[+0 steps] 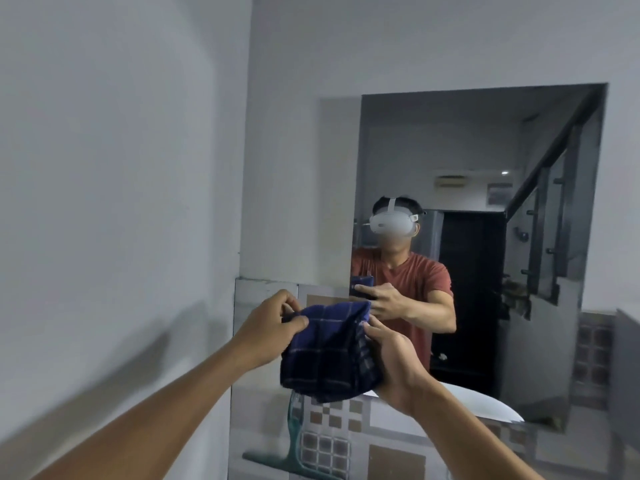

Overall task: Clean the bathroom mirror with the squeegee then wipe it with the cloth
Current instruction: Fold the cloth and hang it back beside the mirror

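Note:
A dark blue checked cloth [329,351] hangs folded between my two hands in front of the mirror [478,161]. My left hand [268,323] pinches its upper left edge. My right hand [391,362] grips its right side from below. A green squeegee [294,445] stands below the cloth, leaning against the tiled wall with its blade down; its handle top is hidden behind the cloth. The mirror reflects me holding the cloth.
A plain grey wall [104,168] fills the left. Patterned tiles [346,441] cover the wall below the mirror. A white basin edge [485,403] shows at the mirror's lower rim. A staircase railing appears in the reflection.

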`<state>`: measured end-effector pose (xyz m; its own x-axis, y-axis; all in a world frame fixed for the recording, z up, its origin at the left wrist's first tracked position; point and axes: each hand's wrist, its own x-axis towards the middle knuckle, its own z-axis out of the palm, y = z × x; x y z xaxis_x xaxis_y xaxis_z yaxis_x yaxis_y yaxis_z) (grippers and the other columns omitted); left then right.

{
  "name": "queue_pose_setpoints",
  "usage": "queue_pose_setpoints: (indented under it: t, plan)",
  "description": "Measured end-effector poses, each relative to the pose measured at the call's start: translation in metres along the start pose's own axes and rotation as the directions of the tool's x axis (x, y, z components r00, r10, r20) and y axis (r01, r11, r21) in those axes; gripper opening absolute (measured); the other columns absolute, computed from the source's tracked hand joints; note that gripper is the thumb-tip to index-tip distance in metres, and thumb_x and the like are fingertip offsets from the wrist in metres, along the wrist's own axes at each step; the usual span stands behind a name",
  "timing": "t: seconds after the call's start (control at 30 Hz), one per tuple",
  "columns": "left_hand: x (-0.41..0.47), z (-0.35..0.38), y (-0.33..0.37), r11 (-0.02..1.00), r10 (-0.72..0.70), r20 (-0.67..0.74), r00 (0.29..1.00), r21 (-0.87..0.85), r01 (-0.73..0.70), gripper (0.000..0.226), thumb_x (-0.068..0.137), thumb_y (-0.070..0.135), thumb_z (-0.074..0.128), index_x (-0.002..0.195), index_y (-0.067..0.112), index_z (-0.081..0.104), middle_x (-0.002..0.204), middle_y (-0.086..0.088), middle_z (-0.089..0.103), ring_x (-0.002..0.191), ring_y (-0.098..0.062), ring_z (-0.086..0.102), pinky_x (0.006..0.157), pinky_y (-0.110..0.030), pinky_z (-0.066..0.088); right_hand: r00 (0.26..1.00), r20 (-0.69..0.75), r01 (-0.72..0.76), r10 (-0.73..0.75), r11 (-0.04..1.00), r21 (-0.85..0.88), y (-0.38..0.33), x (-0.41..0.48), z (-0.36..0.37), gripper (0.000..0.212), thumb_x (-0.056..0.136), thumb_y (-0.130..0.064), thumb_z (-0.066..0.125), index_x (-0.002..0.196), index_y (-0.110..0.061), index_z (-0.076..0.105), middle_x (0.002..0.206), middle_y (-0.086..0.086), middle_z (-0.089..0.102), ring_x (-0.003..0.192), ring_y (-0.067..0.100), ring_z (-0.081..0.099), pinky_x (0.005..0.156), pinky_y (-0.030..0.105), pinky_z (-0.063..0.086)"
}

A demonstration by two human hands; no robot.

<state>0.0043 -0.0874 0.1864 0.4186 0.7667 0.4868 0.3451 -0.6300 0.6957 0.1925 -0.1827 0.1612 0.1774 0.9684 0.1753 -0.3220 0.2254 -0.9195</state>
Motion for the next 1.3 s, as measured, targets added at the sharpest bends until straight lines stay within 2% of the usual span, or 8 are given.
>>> queue_pose_setpoints:
  t: [0.1,0.2,0.4,0.7,0.8,0.97,1.17,1.3]
  plan:
    - [0.008,-0.014,0.004,0.997,0.043,-0.114,0.993,0.076,-0.035,0.006,0.096,0.025,0.06,0.097,0.023,0.054,0.088,0.001,0.066,0.078,-0.014,0.064,0.06,-0.016,0.042,0.997,0.061,-0.034,0.036,0.999,-0.027,-0.003,0.006,0.011,0.054,0.107,-0.045,0.037,0.14,-0.008,0.057,0.135,0.025,0.061,0.127,0.046,0.057,0.11,0.063,0.042]
    - [0.017,-0.028,0.006,0.993,0.07,-0.171,0.983,0.103,-0.053,0.006,0.096,0.025,0.061,0.099,0.024,0.055,0.09,0.002,0.066,0.077,-0.011,0.063,0.057,-0.012,0.039,0.975,0.103,0.216,-0.197,0.951,-0.223,-0.004,0.014,0.023,0.043,0.103,-0.02,0.057,0.145,-0.025,0.049,0.13,0.018,0.067,0.119,0.035,0.066,0.099,0.053,0.055]
    - [0.039,-0.055,0.0,0.99,0.093,-0.145,0.985,0.118,-0.076,0.006,0.096,0.023,0.061,0.098,0.025,0.055,0.092,0.001,0.066,0.077,-0.014,0.065,0.058,-0.018,0.044,0.855,0.143,0.456,-0.499,0.589,-0.667,-0.008,0.051,0.042,0.061,0.099,0.0,0.054,0.138,-0.048,0.048,0.122,-0.006,0.066,0.113,0.011,0.065,0.099,0.041,0.056]
    - [0.086,-0.055,-0.028,0.974,0.199,-0.28,0.939,0.161,-0.159,0.01,0.095,0.016,0.062,0.093,0.022,0.055,0.086,0.002,0.063,0.076,-0.012,0.06,0.06,-0.019,0.039,0.781,0.216,0.406,-0.586,0.212,-0.889,-0.016,0.115,0.057,0.044,0.104,-0.007,0.045,0.137,-0.032,0.06,0.119,-0.005,0.054,0.094,-0.003,0.052,0.076,0.006,0.041]
    - [0.1,-0.051,-0.044,0.961,0.232,-0.305,0.923,0.216,-0.171,0.009,0.094,0.017,0.064,0.093,0.023,0.057,0.087,0.004,0.059,0.079,-0.011,0.057,0.062,-0.018,0.036,0.775,0.237,0.366,-0.586,0.109,-0.924,-0.008,0.129,0.059,0.046,0.105,-0.009,0.041,0.144,-0.03,0.054,0.124,-0.002,0.051,0.093,0.008,0.057,0.08,0.018,0.053]
    - [0.108,-0.045,-0.073,0.933,0.24,-0.338,0.91,0.34,-0.12,0.007,0.096,0.022,0.061,0.094,0.027,0.056,0.091,0.008,0.054,0.078,-0.01,0.055,0.062,-0.018,0.04,0.797,0.353,0.235,-0.49,-0.286,-0.929,0.012,0.147,0.055,0.055,0.1,-0.009,0.05,0.149,-0.032,0.043,0.129,0.005,0.046,0.091,0.03,0.068,0.075,0.04,0.06]
    - [0.111,-0.039,-0.081,0.899,0.302,-0.404,0.863,0.422,-0.117,0.011,0.097,0.022,0.058,0.094,0.028,0.049,0.091,0.008,0.055,0.074,-0.013,0.057,0.063,-0.03,0.051,0.798,0.348,0.233,-0.492,-0.281,-0.931,0.022,0.157,0.064,0.054,0.098,-0.006,0.051,0.149,-0.023,0.042,0.134,0.009,0.041,0.099,0.031,0.066,0.083,0.04,0.061]
    - [0.113,-0.037,-0.079,0.906,0.297,-0.412,0.861,0.407,-0.117,0.006,0.099,0.018,0.056,0.095,0.022,0.053,0.096,0.003,0.055,0.074,-0.013,0.056,0.059,-0.021,0.045,0.797,0.329,0.227,-0.507,-0.254,-0.94,0.016,0.158,0.068,0.057,0.095,-0.001,0.048,0.148,-0.023,0.046,0.135,0.009,0.039,0.099,0.032,0.064,0.083,0.039,0.06]
